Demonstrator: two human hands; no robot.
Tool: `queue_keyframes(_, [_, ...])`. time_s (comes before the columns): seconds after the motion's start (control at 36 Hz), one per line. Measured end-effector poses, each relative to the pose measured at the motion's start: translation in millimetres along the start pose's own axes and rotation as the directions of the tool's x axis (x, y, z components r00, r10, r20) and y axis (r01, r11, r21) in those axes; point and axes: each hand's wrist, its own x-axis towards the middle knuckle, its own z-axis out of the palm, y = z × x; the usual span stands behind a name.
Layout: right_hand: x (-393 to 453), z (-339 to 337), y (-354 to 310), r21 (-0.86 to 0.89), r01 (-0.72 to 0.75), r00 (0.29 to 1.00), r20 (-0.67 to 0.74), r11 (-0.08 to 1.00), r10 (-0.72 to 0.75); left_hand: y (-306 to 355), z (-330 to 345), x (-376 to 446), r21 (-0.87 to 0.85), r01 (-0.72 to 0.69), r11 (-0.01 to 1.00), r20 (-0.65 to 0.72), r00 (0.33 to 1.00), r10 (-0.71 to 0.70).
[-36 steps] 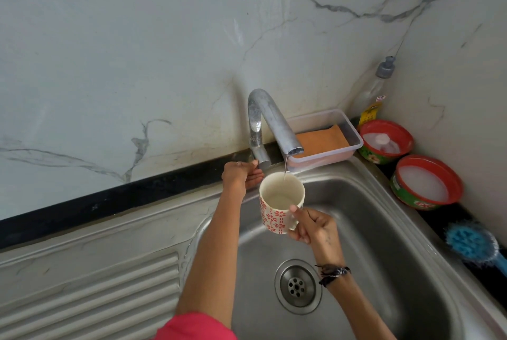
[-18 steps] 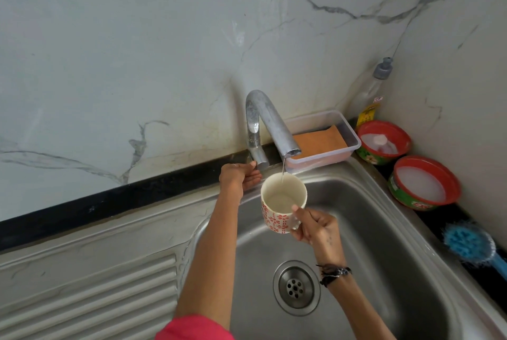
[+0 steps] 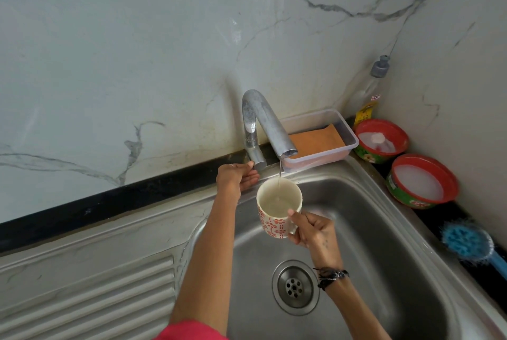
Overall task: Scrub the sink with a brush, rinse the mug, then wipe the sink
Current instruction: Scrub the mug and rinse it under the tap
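The right hand (image 3: 315, 230) has its grip curled tight on the handle of the white ceramic mug with red flower print (image 3: 277, 209), held upright over the stainless steel sink (image 3: 384, 230) under a thin stream from the chrome tap (image 3: 264, 125). The left hand (image 3: 236, 179) lies loosely spread against the tap's lever, fingers touching it.

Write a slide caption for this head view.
Right hand holds mug under trickling tap; left hand at its lever.
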Motion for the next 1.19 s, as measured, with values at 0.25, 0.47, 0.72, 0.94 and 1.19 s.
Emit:
queue_keyframes(0.25, [1.2,-2.0,3.0,-0.032,-0.004,1.000,-0.017,0.999,0.003,-0.2,-0.8,-2.7,-0.030,-0.006,1.000,0.005,1.000,0.007])
queue_keyframes(0.47, [0.5,-3.8,2.5,-0.033,-0.001,1.000,-0.020,0.999,0.000,0.0,0.5,-4.6,-0.024,-0.019,1.000,0.003,1.000,0.020])
queue_keyframes(0.72, [3.0,-4.9,4.7,-0.065,0.007,0.999,-0.033,0.998,-0.009,-3.6,0.5,-6.0,-0.027,-0.057,0.998,0.004,0.998,0.057])
queue_keyframes(0.94, [1.8,-5.9,5.1,-0.130,-0.016,1.000,-0.012,0.991,0.014,-3.5,-0.5,-5.6,-0.034,-0.056,0.998,0.033,0.998,0.057])
queue_keyframes(1.19, [2.4,-6.2,0.3,-0.132,0.000,1.000,-0.029,0.991,-0.004,-1.3,0.5,-5.5,0.011,-0.043,0.999,0.062,0.997,0.042])
